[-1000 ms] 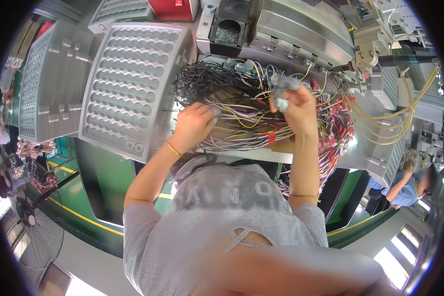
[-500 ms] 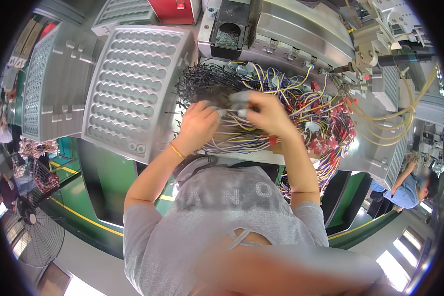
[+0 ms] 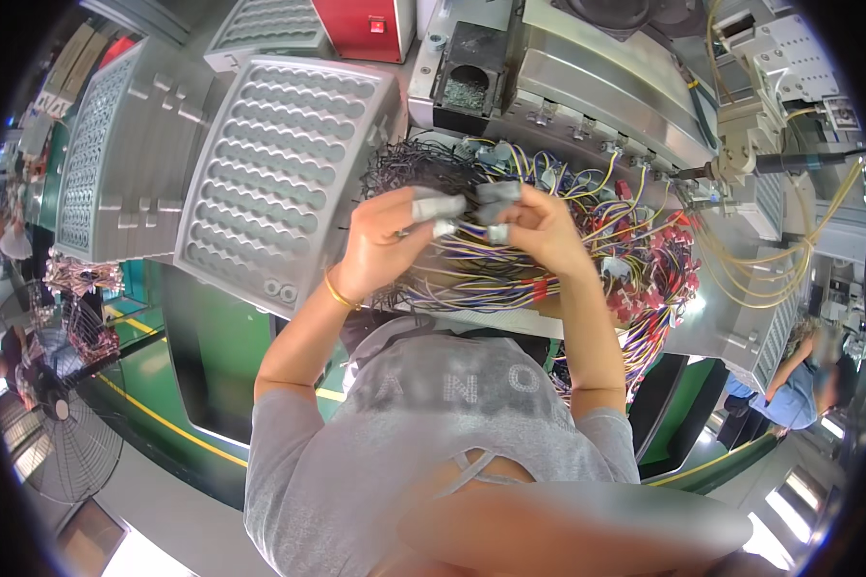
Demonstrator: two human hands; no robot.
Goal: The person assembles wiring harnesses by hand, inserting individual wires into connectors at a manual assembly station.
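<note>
Both my hands meet over a thick heap of thin wires (image 3: 481,292), yellow, white, blue and red, with dark stripped-looking ends bunched at the left. Pale grey covers sit on several of my fingertips. My left hand (image 3: 387,237) pinches a few wires between thumb and fingers. Facing it from the right, my right hand (image 3: 548,231) has thumb and fingers closed around the same short stretch of wires (image 3: 471,230). The exact hold is partly hidden by the fingertips. Small red connectors (image 3: 654,274) lie along the heap's right side.
A grey tray with wavy rows (image 3: 277,173) stands left of the wires, with a similar stack (image 3: 115,163) beyond. Behind the heap are a black box of clippings (image 3: 467,87) and a metal machine housing (image 3: 611,91). A seated person (image 3: 784,399) works far right.
The view has shifted slightly, moving the scene right. My hands, blurred before, have drawn apart a little at the wrists, and the wires between their fingertips now show.
</note>
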